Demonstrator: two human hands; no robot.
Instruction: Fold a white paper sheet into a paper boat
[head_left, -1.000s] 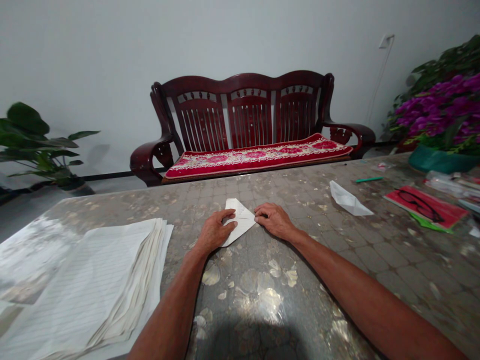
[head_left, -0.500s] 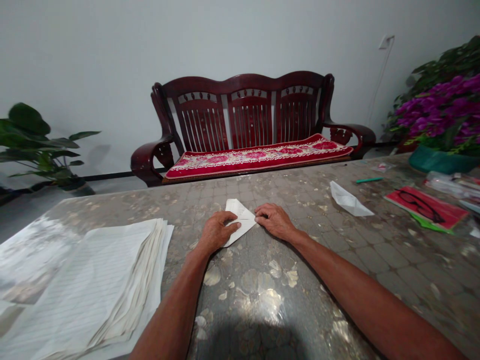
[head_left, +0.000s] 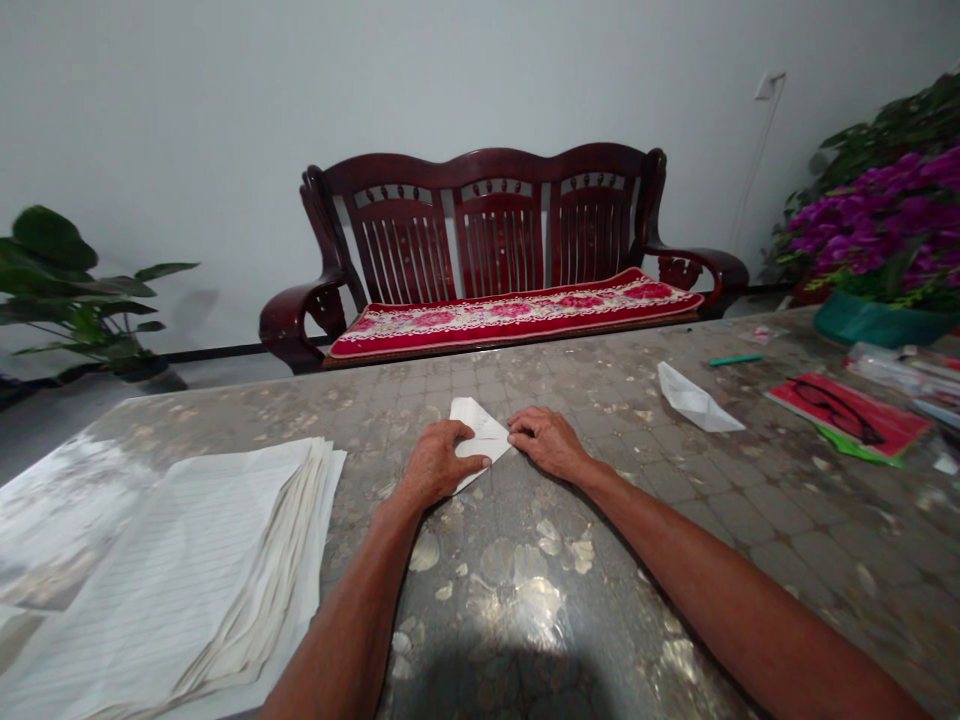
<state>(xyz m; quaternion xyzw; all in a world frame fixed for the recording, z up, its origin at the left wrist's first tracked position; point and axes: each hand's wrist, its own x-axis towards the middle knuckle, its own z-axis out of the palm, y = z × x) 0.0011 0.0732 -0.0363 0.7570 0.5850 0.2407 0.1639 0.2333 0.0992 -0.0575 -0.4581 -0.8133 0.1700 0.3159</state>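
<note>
A folded piece of white paper [head_left: 477,447] lies on the table, with a pointed corner to the right and faint lines on its face. My left hand [head_left: 436,462] rests over its left side, thumb stretched across the lower part and apart from the forefinger. At the pointed right corner, my right hand [head_left: 547,440] has its thumb and forefinger pinched together on the paper. The other right fingers are curled. The paper's left edge is partly hidden under my left hand.
A stack of lined paper [head_left: 172,560] lies at the left. To the right are a folded paper boat [head_left: 696,400], a green pen [head_left: 736,360], glasses [head_left: 836,408] on a red booklet [head_left: 892,425], and a flower pot [head_left: 885,320]. A wooden bench [head_left: 499,240] stands beyond the table.
My left thumb has slid right along the lower part of the folded paper, spreading further from the forefinger. My right hand stays at the pointed corner.
</note>
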